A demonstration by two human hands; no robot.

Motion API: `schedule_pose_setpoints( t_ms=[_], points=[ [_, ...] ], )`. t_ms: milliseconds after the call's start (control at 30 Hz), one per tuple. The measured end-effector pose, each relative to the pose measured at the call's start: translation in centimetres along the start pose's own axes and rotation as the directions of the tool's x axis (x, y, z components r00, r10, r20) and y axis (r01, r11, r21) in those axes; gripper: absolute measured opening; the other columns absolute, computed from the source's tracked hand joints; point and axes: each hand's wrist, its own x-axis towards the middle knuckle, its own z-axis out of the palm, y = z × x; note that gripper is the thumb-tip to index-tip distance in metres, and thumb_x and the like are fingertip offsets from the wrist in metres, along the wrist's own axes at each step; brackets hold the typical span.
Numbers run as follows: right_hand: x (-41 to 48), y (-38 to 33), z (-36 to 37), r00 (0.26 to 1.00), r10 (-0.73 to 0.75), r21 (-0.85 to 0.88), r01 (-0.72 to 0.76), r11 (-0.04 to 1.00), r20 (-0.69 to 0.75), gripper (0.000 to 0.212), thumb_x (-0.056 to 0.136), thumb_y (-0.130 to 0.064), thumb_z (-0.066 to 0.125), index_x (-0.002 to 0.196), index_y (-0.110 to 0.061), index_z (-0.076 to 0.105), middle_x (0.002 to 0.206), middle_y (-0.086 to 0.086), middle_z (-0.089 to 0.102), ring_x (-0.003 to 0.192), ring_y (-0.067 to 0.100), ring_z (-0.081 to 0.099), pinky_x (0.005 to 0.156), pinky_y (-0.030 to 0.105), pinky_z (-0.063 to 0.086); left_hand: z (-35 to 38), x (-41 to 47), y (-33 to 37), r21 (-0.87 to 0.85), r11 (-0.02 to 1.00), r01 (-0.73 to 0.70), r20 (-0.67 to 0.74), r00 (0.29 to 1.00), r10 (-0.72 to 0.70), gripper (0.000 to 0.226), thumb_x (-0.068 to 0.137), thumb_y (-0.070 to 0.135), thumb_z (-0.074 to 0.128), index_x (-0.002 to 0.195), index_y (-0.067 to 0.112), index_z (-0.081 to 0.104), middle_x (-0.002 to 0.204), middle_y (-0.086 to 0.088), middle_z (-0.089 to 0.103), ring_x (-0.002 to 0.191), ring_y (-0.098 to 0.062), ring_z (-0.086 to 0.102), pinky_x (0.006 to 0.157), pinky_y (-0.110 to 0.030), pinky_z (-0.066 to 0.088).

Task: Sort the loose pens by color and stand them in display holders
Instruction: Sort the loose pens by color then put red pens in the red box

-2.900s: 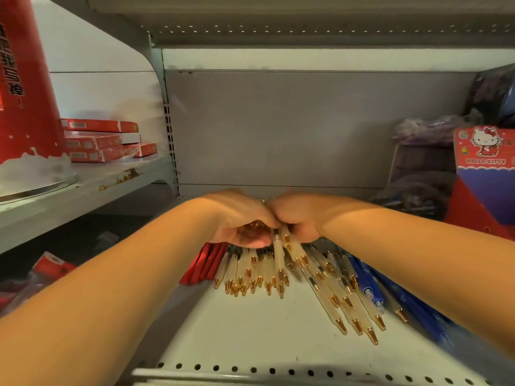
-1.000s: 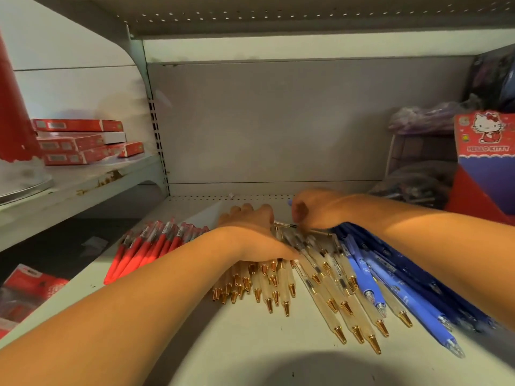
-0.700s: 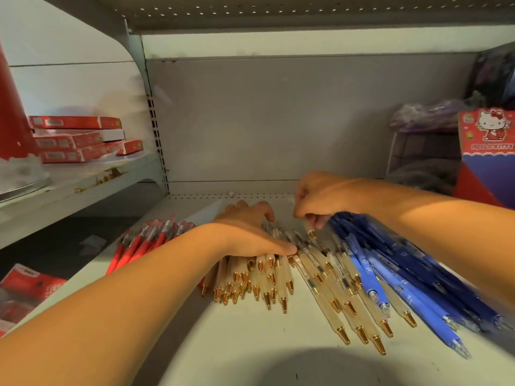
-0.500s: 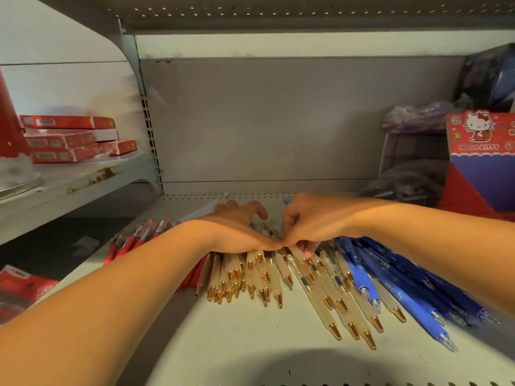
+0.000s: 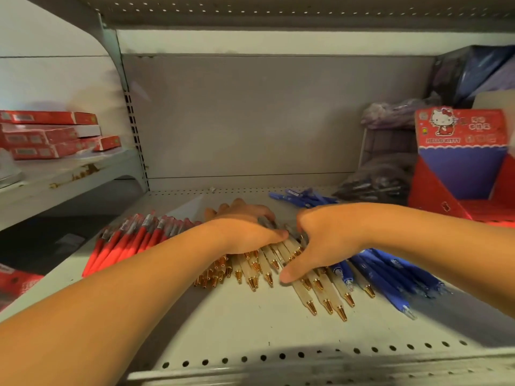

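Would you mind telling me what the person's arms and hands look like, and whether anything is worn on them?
The left forearm and right forearm are bare to the picture's edge: no sleeves show. The left hand and right hand wear no gloves, and neither wrist carries a watch or band. No ring can be made out.

Dimly lit, warm-tinted, soft throughout. Shadowed broadly along the near edge of the shelf [image 5: 245, 327]. Bowed by wide-angle distortion at the borders. Smeared with motion blur around the Hello Kitty display box [image 5: 459, 129].
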Motion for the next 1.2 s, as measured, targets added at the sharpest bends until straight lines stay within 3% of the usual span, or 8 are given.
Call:
schedule_pose_setpoints(
  t_ms=[167,333,533,667,767,967,1100,1200],
  points=[
    [-0.1,-1.1,0.5,0.999,-0.017,-0.075,0.015,0.997,-0.027,0.073,0.066,-0.074,0.070,0.112,-0.020,0.052,0.096,-0.007,0.059,0.086,0.011,0.059,0.079,0.028,0.053,0.0,-0.5,0.0,-0.050,0.977,-0.209,0.014,0.978,0.210,0.037,0.097,0.058,0.042,0.132,0.051,0.051,0.124,0.010,0.048,0.111,-0.018,0.049,0.078,-0.023,0.040],
    [-0.5,-1.3,-0.2,0.998,0.037,-0.021,-0.036,0.999,0.046,0.050,0.076,-0.054,0.073,0.102,-0.022,0.045,0.091,-0.006,0.051,0.082,0.013,0.057,0.067,0.027,0.055,0.1,-0.6,-0.1,-0.191,0.971,-0.145,0.015,0.988,0.151,0.027,0.095,0.060,0.045,0.109,0.040,0.057,0.115,0.005,0.060,0.102,-0.017,0.056,0.093,-0.040,0.046],
    [-0.1,-2.3,1.3,0.997,0.027,-0.157,-0.037,0.987,-0.069,0.049,0.077,-0.051,0.069,0.111,-0.020,0.053,0.087,-0.003,0.059,0.078,0.012,0.059,0.067,0.028,0.053,0.1,-0.9,-0.2,-0.269,0.952,-0.144,0.016,0.988,0.154,0.017,0.091,0.052,0.056,0.099,0.037,0.059,0.106,0.005,0.061,0.094,-0.012,0.057,0.079,-0.031,0.046],
    [0.4,-2.1,1.7,0.987,0.015,-0.148,-0.039,0.988,-0.159,0.041,0.083,-0.054,0.062,0.103,-0.019,0.057,0.080,-0.004,0.057,0.068,0.009,0.054,0.050,0.024,0.037,-0.3,-1.0,-0.4,-0.257,0.958,-0.128,0.023,0.990,0.139,0.005,0.088,0.034,0.062,0.088,0.033,0.057,0.098,0.002,0.061,0.083,-0.012,0.057,0.065,-0.026,0.042],
    [0.9,-1.7,1.6,0.987,0.038,-0.131,-0.059,0.990,-0.155,0.043,0.086,-0.057,0.057,0.102,-0.017,0.057,0.076,-0.004,0.055,0.066,0.009,0.053,0.049,0.023,0.033,-0.6,-1.1,-0.8,-0.233,0.965,-0.124,0.034,0.990,0.136,0.008,0.088,0.030,0.063,0.084,0.030,0.056,0.095,-0.001,0.061,0.080,-0.013,0.056,0.063,-0.024,0.040],
    [2.9,-1.4,0.9,0.995,0.069,-0.054,-0.072,0.996,-0.067,0.033,0.090,-0.051,0.055,0.095,-0.018,0.054,0.082,-0.002,0.053,0.073,0.011,0.053,0.059,0.025,0.041,-1.2,-1.2,-1.8,-0.204,0.971,-0.123,0.062,0.988,0.138,0.011,0.088,0.036,0.064,0.094,0.029,0.058,0.107,0.002,0.057,0.092,-0.012,0.056,0.073,-0.027,0.047],
    [4.0,-1.9,0.5,0.997,0.079,-0.058,-0.080,0.995,-0.016,0.022,0.091,-0.041,0.057,0.085,-0.020,0.049,0.082,-0.001,0.054,0.073,0.011,0.052,0.060,0.024,0.042,-1.5,-1.4,-2.5,-0.255,0.959,-0.127,0.078,0.985,0.151,0.024,0.088,0.037,0.062,0.111,0.036,0.055,0.110,0.009,0.054,0.094,-0.009,0.054,0.069,-0.025,0.044],
    [4.6,-2.3,0.4,0.997,0.074,-0.044,-0.074,0.996,0.000,0.018,0.093,-0.036,0.054,0.087,-0.019,0.051,0.082,0.001,0.054,0.073,0.012,0.053,0.060,0.024,0.044,-1.5,-1.2,-2.8,-0.279,0.944,-0.178,0.097,0.972,0.212,0.035,0.090,0.035,0.058,0.123,0.043,0.054,0.127,0.008,0.053,0.111,-0.014,0.053,0.082,-0.028,0.043]
  ],
)
